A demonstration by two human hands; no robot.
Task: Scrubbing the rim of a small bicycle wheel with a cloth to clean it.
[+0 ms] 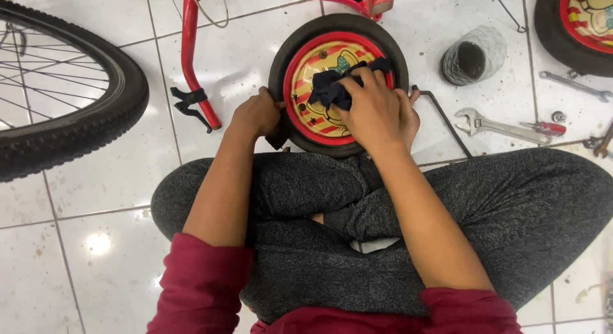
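While gripped: cloth [341,85] on wheel [338,83].

Glossy white tiled floor [96,200] with grey grout lines; scuffed and speckled in places; overhead light glares off the tiles.

Bright, even indoor light falls from overhead. It glares off the glossy white tiled floor [96,200] as a round hotspot left of the crossed legs [383,212], with a softer sheen above them around the small wheel [338,85]. Shadows are short and soft, pooling under that wheel. Focus is sharp throughout; lines bow slightly near the frame edges, far from the legs.
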